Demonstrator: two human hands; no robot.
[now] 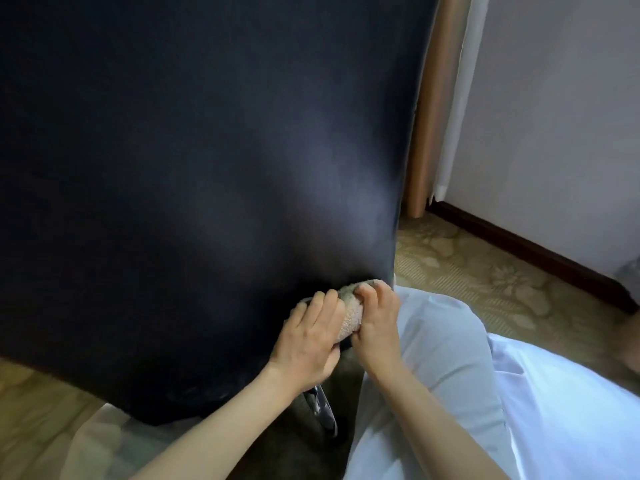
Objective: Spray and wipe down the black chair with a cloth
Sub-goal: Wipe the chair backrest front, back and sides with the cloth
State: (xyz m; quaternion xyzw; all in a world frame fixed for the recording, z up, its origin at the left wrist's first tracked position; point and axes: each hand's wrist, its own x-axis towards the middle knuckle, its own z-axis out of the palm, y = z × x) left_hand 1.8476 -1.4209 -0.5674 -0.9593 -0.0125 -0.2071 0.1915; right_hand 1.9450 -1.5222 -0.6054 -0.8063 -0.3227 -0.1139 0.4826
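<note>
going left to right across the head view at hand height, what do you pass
broad black upholstered chair back → left hand → rolled beige terry cloth → right hand → pale blue clothed knee → patterned tan carpet

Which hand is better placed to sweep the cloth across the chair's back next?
Probably the left hand: it holds the cloth on the side facing the broad chair, while the right hand grips it at the chair's edge.
</note>
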